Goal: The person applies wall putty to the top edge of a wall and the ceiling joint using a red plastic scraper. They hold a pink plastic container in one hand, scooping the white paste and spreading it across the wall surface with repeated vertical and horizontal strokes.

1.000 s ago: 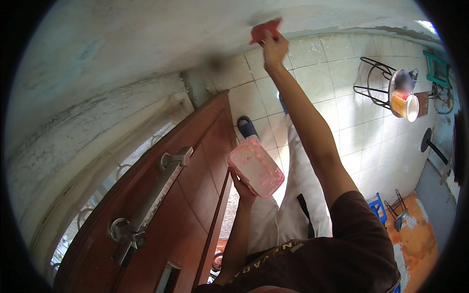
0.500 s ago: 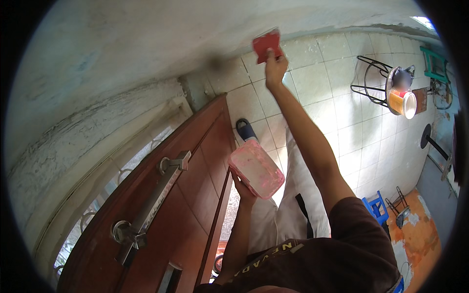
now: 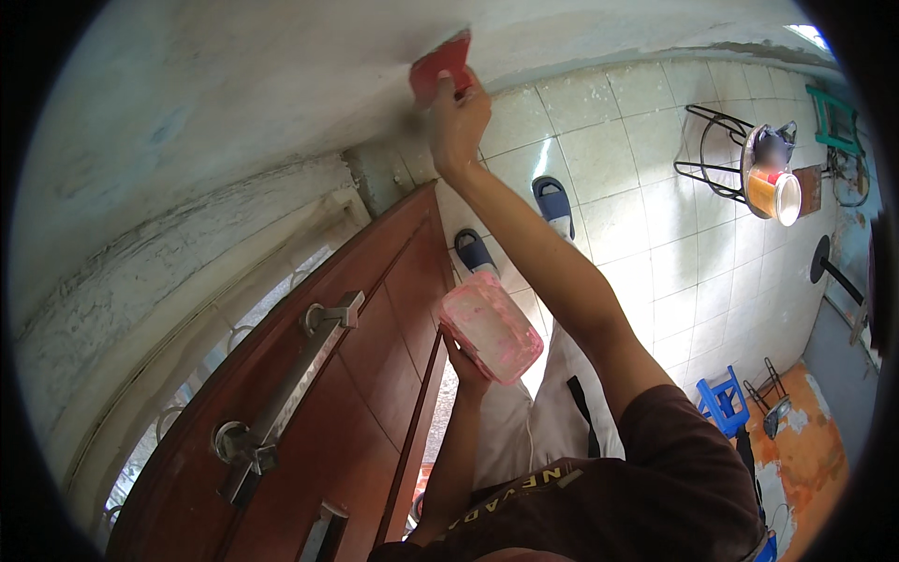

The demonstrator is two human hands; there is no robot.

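Note:
My right hand (image 3: 459, 126) grips a red putty scraper (image 3: 438, 67), its blade edge up against the pale plastered wall (image 3: 262, 75). Below and nearer to me, my left hand (image 3: 466, 365) is closed around the side of a pink plastic tub (image 3: 492, 328). The tub's inside is smeared with a whitish paste, and it is held in front of my legs. Most of the left fingers are hidden under the tub.
On my left stands a reddish-brown wooden door (image 3: 365, 375) with a long metal handle (image 3: 295, 375). A round stool (image 3: 757, 173) bearing an orange container (image 3: 773, 197) stands on the tiled floor (image 3: 646, 169) at right. Blue (image 3: 723, 401) and green stools (image 3: 833, 120) are farther off.
My right hand has moved left with the scraper, which has swung round to meet the wall. My right slipper has come into view. The tub has hardly shifted.

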